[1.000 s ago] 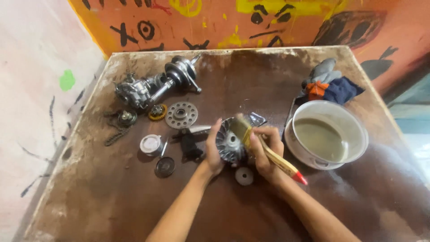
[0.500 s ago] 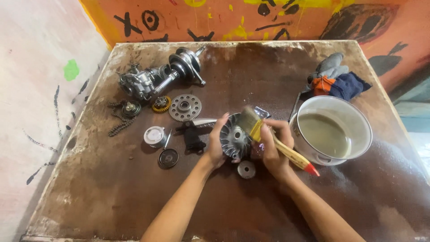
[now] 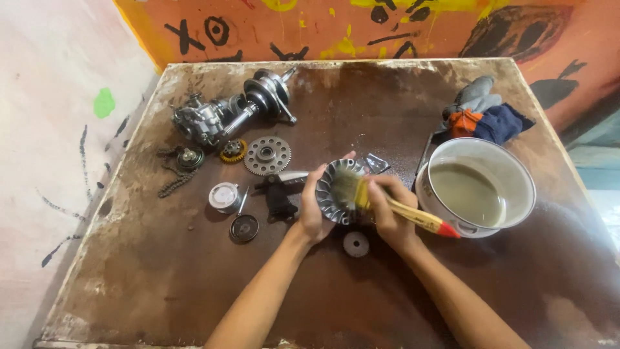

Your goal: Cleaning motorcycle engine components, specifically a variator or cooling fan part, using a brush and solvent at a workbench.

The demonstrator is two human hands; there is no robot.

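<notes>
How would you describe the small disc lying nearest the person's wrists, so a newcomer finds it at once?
Start at the white pot on the brown table. Move left to the right hand holding the brush; just below lies a small grey disc with a centre hole, flat and toothless, unlike the toothed gear.

A worn brown table (image 3: 194, 284) with scuffed, pale edges fills most of the view. Behind it stands an orange wall (image 3: 400, 29) painted with yellow patches and black marks. To the left is a pale pinkish wall (image 3: 45, 129) with a green spot and dark streaks.
</notes>
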